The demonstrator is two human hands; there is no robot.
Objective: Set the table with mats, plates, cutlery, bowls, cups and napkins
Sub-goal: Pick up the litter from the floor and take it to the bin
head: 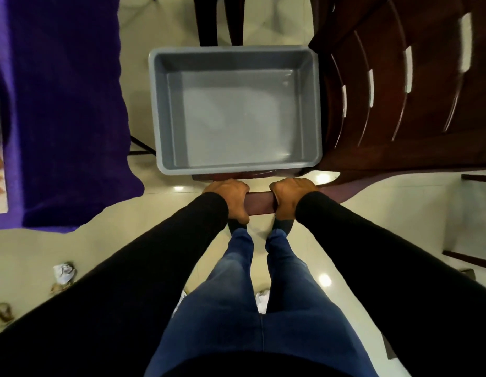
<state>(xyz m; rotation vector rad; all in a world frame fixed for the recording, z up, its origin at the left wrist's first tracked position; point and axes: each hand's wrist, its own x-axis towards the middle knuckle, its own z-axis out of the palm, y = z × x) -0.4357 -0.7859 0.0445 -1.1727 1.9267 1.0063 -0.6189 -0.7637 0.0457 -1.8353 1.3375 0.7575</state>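
Note:
A grey plastic tub (160, 104) sits on the seat of a dark brown chair, and nothing lies inside it. The chair's top rail (259, 204) runs across just below the tub. My left hand (231, 198) grips the rail at its left end, fingers curled over the far side. My right hand (289, 198) grips it just to the right, the same way. A table under a purple cloth (62, 110) stands at the left. None of the mats, plates, cutlery, bowls, cups or napkins shows on the cloth here.
A second dark brown slatted chair (399, 91) stands close on the right, touching the tub's right side. Dark chair legs (209, 20) show beyond the tub. The floor is glossy cream tile (105, 248), with sandals (63, 273) at the lower left.

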